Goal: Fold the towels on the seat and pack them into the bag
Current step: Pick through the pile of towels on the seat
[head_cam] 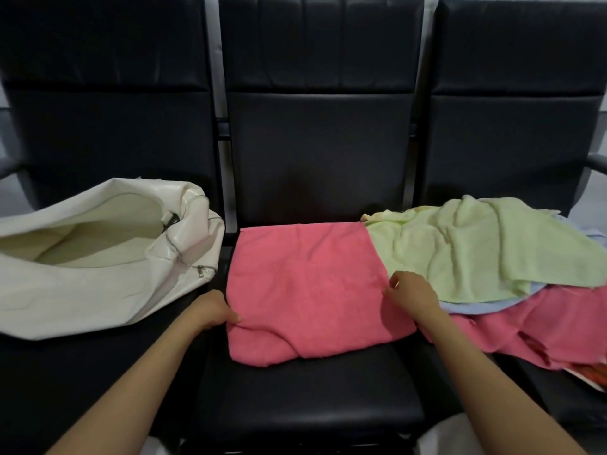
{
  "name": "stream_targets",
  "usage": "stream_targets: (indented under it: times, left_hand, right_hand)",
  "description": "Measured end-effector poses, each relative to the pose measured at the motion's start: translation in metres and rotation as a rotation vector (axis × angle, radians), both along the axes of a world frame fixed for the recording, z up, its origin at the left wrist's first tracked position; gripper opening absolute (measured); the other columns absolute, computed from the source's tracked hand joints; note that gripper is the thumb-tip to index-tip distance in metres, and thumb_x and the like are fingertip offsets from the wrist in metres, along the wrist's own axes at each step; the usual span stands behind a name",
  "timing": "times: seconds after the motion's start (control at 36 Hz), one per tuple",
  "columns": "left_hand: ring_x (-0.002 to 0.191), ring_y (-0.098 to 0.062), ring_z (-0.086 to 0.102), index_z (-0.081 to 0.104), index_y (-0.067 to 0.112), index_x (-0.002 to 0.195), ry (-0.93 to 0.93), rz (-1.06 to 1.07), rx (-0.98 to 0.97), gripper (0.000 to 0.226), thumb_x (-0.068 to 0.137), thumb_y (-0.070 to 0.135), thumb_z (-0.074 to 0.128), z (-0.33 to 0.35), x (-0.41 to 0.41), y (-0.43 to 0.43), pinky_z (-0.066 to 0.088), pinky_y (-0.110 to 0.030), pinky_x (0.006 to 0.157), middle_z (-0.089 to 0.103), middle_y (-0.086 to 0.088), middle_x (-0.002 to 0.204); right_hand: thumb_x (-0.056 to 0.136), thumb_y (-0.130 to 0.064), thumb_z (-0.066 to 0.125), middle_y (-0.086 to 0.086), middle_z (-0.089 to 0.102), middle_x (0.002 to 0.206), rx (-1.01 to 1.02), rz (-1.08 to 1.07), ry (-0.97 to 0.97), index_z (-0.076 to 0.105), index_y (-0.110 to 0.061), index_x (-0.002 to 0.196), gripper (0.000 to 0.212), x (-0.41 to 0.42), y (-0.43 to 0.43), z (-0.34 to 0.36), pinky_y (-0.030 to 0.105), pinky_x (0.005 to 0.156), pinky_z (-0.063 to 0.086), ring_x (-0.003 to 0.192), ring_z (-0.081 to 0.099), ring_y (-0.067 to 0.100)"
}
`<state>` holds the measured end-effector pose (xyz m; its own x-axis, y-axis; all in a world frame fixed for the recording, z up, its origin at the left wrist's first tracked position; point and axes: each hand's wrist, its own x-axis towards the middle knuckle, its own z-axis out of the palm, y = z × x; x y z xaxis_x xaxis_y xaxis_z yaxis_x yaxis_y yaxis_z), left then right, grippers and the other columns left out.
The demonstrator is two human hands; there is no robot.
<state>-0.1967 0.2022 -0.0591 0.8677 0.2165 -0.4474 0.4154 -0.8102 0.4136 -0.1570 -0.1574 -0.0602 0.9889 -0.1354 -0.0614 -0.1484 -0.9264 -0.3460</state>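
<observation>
With the pink towel point(308, 290) lying flat on the middle seat point(295, 389), and the left hand point(215, 310) and right hand point(412, 295) well apart, each pinching one side edge, I think both hands should lift evenly, so the fold meets straight before it goes to the open bag point(98, 257).

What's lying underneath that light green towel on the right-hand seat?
Under the green towel a light blue towel peeks out, and below that a crumpled pink towel. Only their edges show; whatever else lies beneath is covered.
</observation>
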Motion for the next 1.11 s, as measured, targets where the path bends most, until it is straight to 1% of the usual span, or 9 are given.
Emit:
stream_targets:
  times: [0.17, 0.36, 0.53, 0.61, 0.69, 0.78, 0.89, 1.03, 1.11]
  left_hand:
    - [0.059, -0.013, 0.046, 0.047, 0.015, 0.069, -0.104, 0.187, -0.409, 0.027, 0.092, 0.01, 0.061, 0.001, 0.002, 0.004, 0.038, -0.023, 0.059, 0.05, -0.001, 0.059]
    - [0.069, -0.02, 0.057, 0.046, 0.013, 0.083, -0.214, 0.27, -0.656, 0.018, 0.096, 0.017, 0.058, 0.014, 0.004, 0.008, 0.051, -0.033, 0.064, 0.058, -0.01, 0.081]
    - [0.08, -0.018, 0.064, 0.059, 0.01, 0.101, -0.01, 0.035, -0.852, 0.053, 0.056, 0.015, 0.087, 0.04, -0.002, 0.028, 0.057, -0.036, 0.074, 0.063, -0.007, 0.082]
    - [0.072, -0.014, 0.064, 0.061, 0.006, 0.092, 0.018, -0.042, -0.904, 0.035, 0.066, 0.005, 0.084, 0.051, -0.002, 0.032, 0.057, -0.028, 0.068, 0.06, -0.007, 0.079]
    - [0.071, -0.01, 0.07, 0.056, 0.008, 0.092, -0.371, 0.268, -1.108, 0.014, 0.086, -0.003, 0.06, 0.06, 0.011, 0.023, 0.059, -0.026, 0.071, 0.065, -0.01, 0.091]
    - [0.097, -0.015, 0.068, 0.043, 0.021, 0.131, -0.553, 0.447, -1.256, 0.043, 0.094, 0.004, 0.056, 0.056, 0.026, 0.018, 0.05, -0.035, 0.092, 0.066, -0.011, 0.113]
    - [0.126, -0.017, 0.042, 0.021, 0.012, 0.15, -0.527, 0.38, -0.894, 0.067, 0.094, 0.01, 0.058, 0.034, 0.023, -0.006, 0.039, -0.036, 0.101, 0.036, -0.005, 0.147]
    - [0.109, -0.021, 0.053, 0.048, 0.001, 0.133, -0.32, 0.272, -0.554, 0.05, 0.089, 0.016, 0.067, -0.001, 0.023, -0.021, 0.042, -0.032, 0.096, 0.055, -0.012, 0.126]
    - [0.089, -0.021, 0.055, 0.06, 0.011, 0.092, -0.274, 0.212, -0.37, 0.024, 0.085, 0.032, 0.071, -0.012, 0.022, -0.03, 0.043, -0.031, 0.079, 0.059, -0.003, 0.09]
  right_hand:
    - [0.092, -0.026, 0.058, 0.012, 0.064, 0.101, 0.118, 0.006, -0.191, 0.072, -0.01, 0.101, 0.023, 0.004, -0.002, 0.007, 0.036, 0.074, 0.048, 0.095, 0.061, 0.03]
    - [0.095, -0.024, 0.056, -0.001, 0.055, 0.071, 0.573, -0.021, -0.26, 0.056, -0.012, 0.098, 0.013, 0.0, 0.002, 0.024, 0.026, 0.056, 0.037, 0.066, 0.051, 0.017]
    - [0.09, -0.016, 0.066, 0.004, 0.06, 0.082, 0.837, 0.174, 0.195, 0.066, -0.013, 0.098, 0.008, -0.005, -0.016, 0.052, 0.029, 0.073, 0.046, 0.072, 0.053, 0.011]
    - [0.086, -0.01, 0.069, -0.004, 0.065, 0.08, 0.814, 0.298, 0.402, 0.068, -0.008, 0.102, 0.016, -0.003, -0.026, 0.066, 0.026, 0.079, 0.05, 0.076, 0.059, 0.007]
    - [0.086, 0.002, 0.065, 0.008, 0.067, 0.093, 0.943, 0.158, 0.161, 0.066, -0.005, 0.102, 0.017, 0.016, -0.021, 0.069, 0.025, 0.073, 0.052, 0.082, 0.06, 0.015]
    - [0.088, 0.005, 0.059, 0.02, 0.061, 0.112, 1.274, -0.128, -0.158, 0.047, -0.007, 0.133, 0.047, 0.043, -0.014, 0.063, 0.024, 0.08, 0.054, 0.088, 0.063, 0.016]
    - [0.09, -0.011, 0.063, 0.014, 0.046, 0.136, 0.924, -0.156, -0.033, 0.021, -0.016, 0.152, 0.075, 0.056, -0.007, 0.034, 0.028, 0.087, 0.043, 0.107, 0.056, 0.02]
    - [0.09, -0.027, 0.063, 0.017, 0.056, 0.126, 0.303, -0.052, 0.084, 0.049, 0.001, 0.129, 0.049, 0.041, 0.006, -0.004, 0.027, 0.079, 0.036, 0.108, 0.054, 0.03]
    - [0.088, -0.035, 0.063, 0.02, 0.06, 0.108, 0.151, -0.037, 0.051, 0.057, -0.003, 0.097, 0.034, 0.042, 0.007, -0.013, 0.029, 0.07, 0.035, 0.096, 0.057, 0.033]
